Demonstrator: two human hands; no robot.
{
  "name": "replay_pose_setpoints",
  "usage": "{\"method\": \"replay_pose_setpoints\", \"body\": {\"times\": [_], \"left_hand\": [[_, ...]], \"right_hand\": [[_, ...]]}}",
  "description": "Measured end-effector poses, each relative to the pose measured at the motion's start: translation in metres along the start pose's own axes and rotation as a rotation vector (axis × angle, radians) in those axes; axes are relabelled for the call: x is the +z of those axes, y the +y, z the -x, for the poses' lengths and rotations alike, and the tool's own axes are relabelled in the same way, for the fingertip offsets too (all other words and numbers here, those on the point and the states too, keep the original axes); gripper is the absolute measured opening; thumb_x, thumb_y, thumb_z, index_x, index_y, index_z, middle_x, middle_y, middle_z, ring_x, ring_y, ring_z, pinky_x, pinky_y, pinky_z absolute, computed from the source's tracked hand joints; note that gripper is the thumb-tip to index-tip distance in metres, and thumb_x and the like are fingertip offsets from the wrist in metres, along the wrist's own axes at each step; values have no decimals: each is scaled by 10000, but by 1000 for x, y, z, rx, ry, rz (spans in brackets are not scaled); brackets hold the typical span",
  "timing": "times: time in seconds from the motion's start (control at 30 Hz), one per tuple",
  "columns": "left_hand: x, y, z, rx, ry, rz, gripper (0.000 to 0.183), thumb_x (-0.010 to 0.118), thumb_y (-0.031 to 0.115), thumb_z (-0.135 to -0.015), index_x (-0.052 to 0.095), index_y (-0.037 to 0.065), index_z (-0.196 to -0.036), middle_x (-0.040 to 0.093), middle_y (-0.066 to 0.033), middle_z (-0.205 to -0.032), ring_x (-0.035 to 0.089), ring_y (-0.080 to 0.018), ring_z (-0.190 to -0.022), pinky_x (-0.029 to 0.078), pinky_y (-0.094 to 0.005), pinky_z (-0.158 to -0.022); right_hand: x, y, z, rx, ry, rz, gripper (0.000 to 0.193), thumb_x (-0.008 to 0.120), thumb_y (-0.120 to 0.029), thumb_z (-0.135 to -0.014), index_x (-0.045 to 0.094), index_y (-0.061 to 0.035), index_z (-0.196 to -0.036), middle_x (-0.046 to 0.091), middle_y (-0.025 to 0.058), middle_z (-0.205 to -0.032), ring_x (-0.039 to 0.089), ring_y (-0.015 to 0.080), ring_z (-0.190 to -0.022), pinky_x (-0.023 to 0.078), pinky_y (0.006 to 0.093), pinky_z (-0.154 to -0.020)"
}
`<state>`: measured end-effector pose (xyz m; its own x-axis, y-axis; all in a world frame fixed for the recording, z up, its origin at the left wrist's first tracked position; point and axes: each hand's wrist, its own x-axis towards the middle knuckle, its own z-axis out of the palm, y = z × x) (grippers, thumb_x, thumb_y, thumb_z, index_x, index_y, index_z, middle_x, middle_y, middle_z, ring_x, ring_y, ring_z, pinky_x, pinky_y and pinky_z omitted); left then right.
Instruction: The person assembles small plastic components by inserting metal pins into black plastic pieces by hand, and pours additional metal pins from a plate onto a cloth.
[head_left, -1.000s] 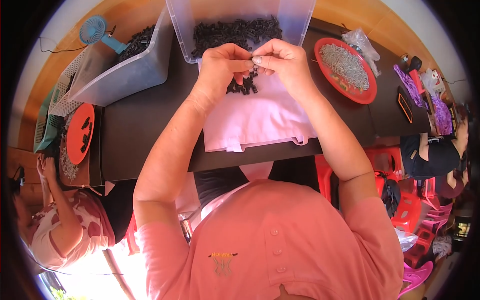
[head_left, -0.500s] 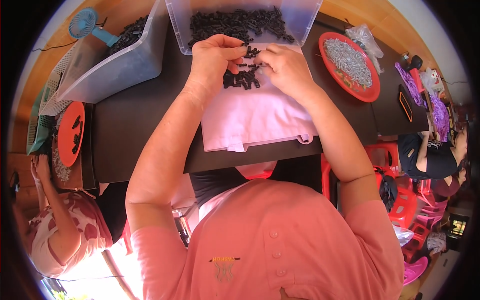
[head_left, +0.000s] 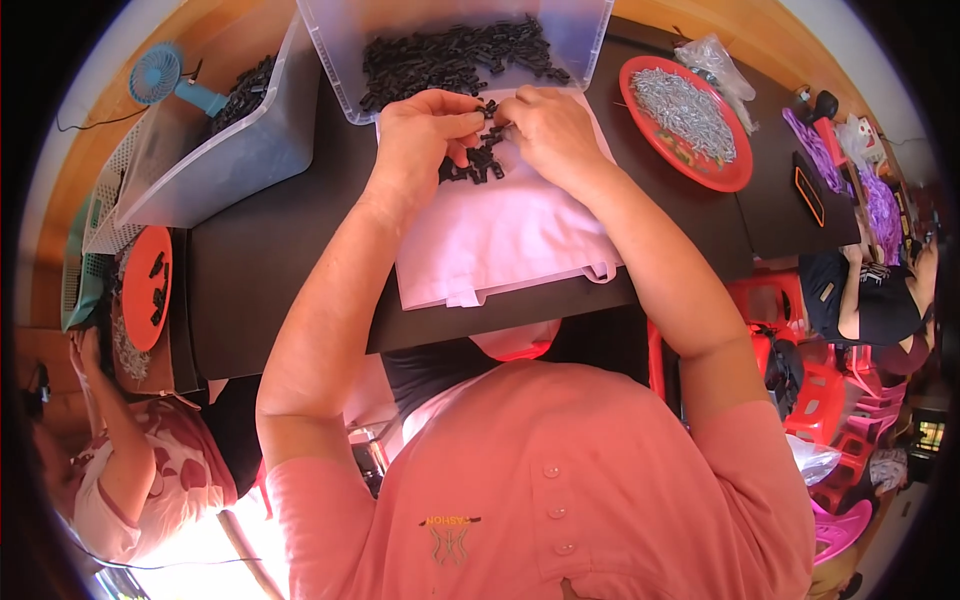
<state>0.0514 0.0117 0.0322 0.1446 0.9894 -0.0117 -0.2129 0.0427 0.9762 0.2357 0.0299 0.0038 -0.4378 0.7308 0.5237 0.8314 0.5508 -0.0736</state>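
Small black plastic pieces (head_left: pixel 483 165) lie in a loose pile on a pink cloth (head_left: pixel 510 250) spread over the dark table. My left hand (head_left: pixel 425 135) is closed in a pinch at the pile's left side, a small black piece at its thumb and fingertips. Close beside it, my right hand (head_left: pixel 548 128) has its fingers bent together over the pieces; what lies between its fingertips is too small and hidden to make out. Just beyond both hands, a clear plastic bin (head_left: pixel 340 75) lies with its opening toward me, many more black pieces inside.
On the right stands a red plate (head_left: pixel 735 170) of silvery metal pins, beside a clear plastic bag (head_left: pixel 715 62). A second bin (head_left: pixel 230 165) with a blue fan (head_left: pixel 157 75) sits left, near a red tray (head_left: pixel 140 290). Another person's arm (head_left: pixel 120 420) is at lower left.
The view has shifted slightly. My hands have drawn closer together at the fingertips, and the right hand has moved left toward the left hand's pinch.
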Motion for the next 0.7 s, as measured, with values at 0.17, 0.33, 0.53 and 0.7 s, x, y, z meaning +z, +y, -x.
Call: {"method": "replay_pose_setpoints", "body": {"times": [0.17, 0.33, 0.53, 0.7], "left_hand": [[1, 3, 2, 27, -22, -129, 151, 679, 12, -822, 656, -52, -957, 648, -73, -768, 604, -125, -650, 461, -233, -522], [2, -4, 0, 40, -49, -183, 156, 680, 23, -825, 653, -52, -959, 648, -70, -770, 605, -127, -656, 468, -235, -527], [5, -5, -1, -16, -31, 11, 186, 679, 16, -816, 633, -61, -978, 642, -91, -794, 597, -136, -649, 474, -245, -496], [6, -7, 0, -67, -37, 124, 175, 666, 1, -832, 614, -76, -981, 646, -117, -817, 614, -159, -673, 502, -264, -523]], "right_hand": [[-15, 3, 1, 186, 31, -429, 109, 617, -84, -803, 643, -57, -905, 644, 99, -902, 628, 303, -852, 482, 395, -728], [-21, -4, 0, 174, 40, -583, 101, 606, -92, -816, 625, -44, -903, 653, 109, -937, 625, 319, -859, 473, 411, -744], [-17, -5, 1, 231, 77, -836, 127, 611, -29, -819, 622, -1, -943, 658, 106, -840, 631, 228, -759, 492, 338, -699], [-19, -12, -1, 481, -24, -1263, 90, 609, 11, -834, 645, 6, -917, 660, 52, -825, 613, 107, -751, 498, 255, -651]]}}
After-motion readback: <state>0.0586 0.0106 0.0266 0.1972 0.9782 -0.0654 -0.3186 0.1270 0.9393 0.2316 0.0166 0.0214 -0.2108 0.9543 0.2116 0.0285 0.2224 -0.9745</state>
